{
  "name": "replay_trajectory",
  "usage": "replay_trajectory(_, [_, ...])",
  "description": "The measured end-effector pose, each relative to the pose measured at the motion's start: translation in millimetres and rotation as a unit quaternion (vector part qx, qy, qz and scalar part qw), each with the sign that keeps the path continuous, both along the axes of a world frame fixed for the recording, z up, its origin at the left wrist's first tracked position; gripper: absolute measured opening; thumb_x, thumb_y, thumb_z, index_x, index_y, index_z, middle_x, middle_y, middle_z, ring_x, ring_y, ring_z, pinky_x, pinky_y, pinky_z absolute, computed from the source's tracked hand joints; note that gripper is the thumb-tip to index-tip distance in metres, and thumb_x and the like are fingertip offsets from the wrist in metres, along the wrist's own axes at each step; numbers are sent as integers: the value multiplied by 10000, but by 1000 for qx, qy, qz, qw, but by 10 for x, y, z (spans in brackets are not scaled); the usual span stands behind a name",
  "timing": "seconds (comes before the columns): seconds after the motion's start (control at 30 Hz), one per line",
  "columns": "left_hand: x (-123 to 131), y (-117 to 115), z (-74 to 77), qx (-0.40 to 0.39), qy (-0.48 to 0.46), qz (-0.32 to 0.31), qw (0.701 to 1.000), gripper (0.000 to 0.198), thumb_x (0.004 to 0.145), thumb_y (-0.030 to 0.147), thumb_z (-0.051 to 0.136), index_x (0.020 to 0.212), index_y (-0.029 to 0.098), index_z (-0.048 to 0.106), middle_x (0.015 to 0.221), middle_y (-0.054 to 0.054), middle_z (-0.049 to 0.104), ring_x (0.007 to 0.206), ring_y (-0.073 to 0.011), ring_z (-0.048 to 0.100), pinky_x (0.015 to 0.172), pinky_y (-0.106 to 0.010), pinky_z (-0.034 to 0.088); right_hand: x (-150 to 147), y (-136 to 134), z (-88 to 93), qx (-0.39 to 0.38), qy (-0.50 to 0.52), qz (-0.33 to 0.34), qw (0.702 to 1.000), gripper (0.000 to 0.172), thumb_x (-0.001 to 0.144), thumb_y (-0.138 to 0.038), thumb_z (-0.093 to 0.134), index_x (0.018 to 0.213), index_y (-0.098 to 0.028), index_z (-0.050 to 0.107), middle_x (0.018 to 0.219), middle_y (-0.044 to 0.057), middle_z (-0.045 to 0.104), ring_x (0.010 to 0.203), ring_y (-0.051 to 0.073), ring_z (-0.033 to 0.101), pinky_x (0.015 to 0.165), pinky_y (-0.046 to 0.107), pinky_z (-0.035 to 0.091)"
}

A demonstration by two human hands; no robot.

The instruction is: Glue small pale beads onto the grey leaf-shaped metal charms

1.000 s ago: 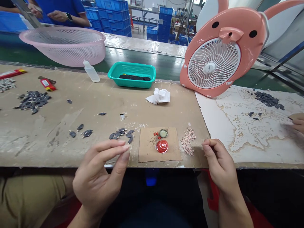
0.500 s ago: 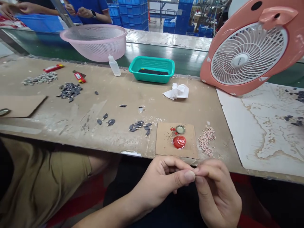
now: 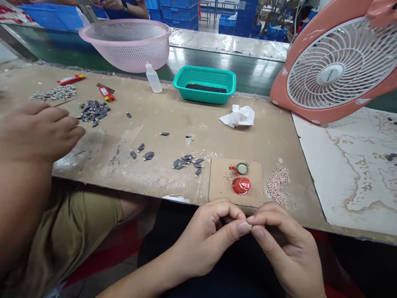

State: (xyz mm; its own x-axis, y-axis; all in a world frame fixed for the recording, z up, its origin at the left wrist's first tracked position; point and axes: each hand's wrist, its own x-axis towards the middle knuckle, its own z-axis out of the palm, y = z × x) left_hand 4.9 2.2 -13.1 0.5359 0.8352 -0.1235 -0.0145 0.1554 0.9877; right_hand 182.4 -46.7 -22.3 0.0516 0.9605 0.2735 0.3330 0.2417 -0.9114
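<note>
My left hand (image 3: 214,238) and my right hand (image 3: 283,242) meet fingertip to fingertip in front of the table edge. Both are closed in a pinch, thumb against forefinger. Whatever lies between the tips is hidden or too small to name. Just beyond them is a cardboard square (image 3: 220,188) bearing a glossy red blob (image 3: 241,186), a bottle cap (image 3: 242,168) and small red bits. Right of the cardboard lies a heap of tiny pale pinkish pieces (image 3: 278,183). Several dark leaf-shaped pieces with pale tips (image 3: 187,160) lie to its left.
A co-worker's hand (image 3: 40,130) reaches over the table at left, near a pile of dark pieces (image 3: 94,111). Behind stand a pink basket (image 3: 130,51), a squeeze bottle (image 3: 153,79), a green basket (image 3: 204,97) and an orange fan (image 3: 279,95). A crumpled tissue (image 3: 238,116) lies in front.
A co-worker's hand and forearm have come in at the left, over the table. My hands stay pinched together, the fingertips slightly shifted. The view has tilted down a little.
</note>
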Motion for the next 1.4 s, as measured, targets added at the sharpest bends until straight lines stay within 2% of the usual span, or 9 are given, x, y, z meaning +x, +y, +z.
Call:
replay_trajectory(0.27, [-80, -4, -30, 114, 45, 41, 992, 219, 988, 295, 671, 802, 179, 668, 742, 8, 624, 697, -120, 552, 663, -231, 426, -23, 16, 29, -23, -30, 16, 999, 81, 950, -233, 663, 916, -290, 711, 803, -25, 681, 709, 115, 680, 617, 195, 555])
replay_trajectory(0.53, [-123, 13, -116, 289, 101, 91, 948, 113, 985, 185, 666, 872, 178, 676, 818, -13, 718, 731, -120, 661, 683, -212, 503, -108, 21, 3, -23, -92, -24, 995, 90, 975, -259, 622, 895, -270, 659, 811, -19, 674, 741, 127, 675, 629, 208, 543])
replay_trajectory(0.6, [-196, 102, -155, 358, 160, 139, 909, 77, 961, 165, 695, 888, 185, 681, 846, -12, 744, 784, -142, 685, 751, -241, 519, -82, 39, 7, -9, -109, -68, 992, 89, 979, -267, 614, 898, -266, 651, 835, -4, 662, 766, 138, 654, 634, 226, 526])
replay_trajectory(0.7, [-348, 277, -206, 442, 336, 247, 794, 60, 906, 210, 774, 934, 200, 722, 914, -25, 762, 869, -209, 689, 746, -298, 495, 10, 114, 40, 21, -165, -136, 977, 73, 981, -263, 618, 918, -262, 653, 855, 13, 652, 774, 152, 619, 653, 268, 492])
replay_trajectory(0.8, [-453, 403, -224, 422, 474, 232, 737, 96, 894, 263, 795, 974, 222, 758, 946, -20, 748, 890, -228, 688, 622, -295, 434, 116, 236, 92, 59, -258, -124, 956, 58, 978, -226, 625, 941, -248, 663, 816, 3, 641, 731, 144, 601, 661, 288, 473])
replay_trajectory(0.97, [-467, 452, -228, 421, 500, 176, 736, 51, 952, 223, 719, 913, 217, 751, 924, -5, 742, 865, -213, 691, 611, -303, 426, 205, 384, 148, 96, -355, -34, 929, 46, 972, -167, 641, 965, -209, 657, 817, -14, 607, 706, 101, 550, 662, 251, 443])
replay_trajectory(1.17, [-504, 477, -272, 479, 474, 164, 721, 83, 975, 174, 668, 911, 191, 718, 924, -14, 760, 820, -221, 679, 613, -319, 432, 228, 418, 190, 102, -400, 1, 911, 22, 983, -172, 640, 965, -178, 652, 845, 0, 635, 744, 91, 556, 729, 230, 451])
replay_trajectory(1.23, [-539, 481, -274, 469, 427, 171, 754, 74, 985, 163, 652, 940, 178, 709, 897, -20, 759, 808, -214, 681, 662, -317, 464, 233, 425, 202, 101, -413, 5, 905, 33, 986, -188, 641, 958, -177, 655, 862, 7, 650, 744, 92, 563, 731, 234, 453])
replay_trajectory(1.4, [-612, 465, -262, 375, 214, 185, 883, 79, 974, 111, 664, 979, 188, 679, 905, 15, 733, 782, -116, 669, 705, -228, 503, 230, 441, 228, 103, -440, 9, 892, 44, 990, -202, 637, 958, -178, 655, 855, 9, 651, 752, 105, 565, 749, 250, 454])
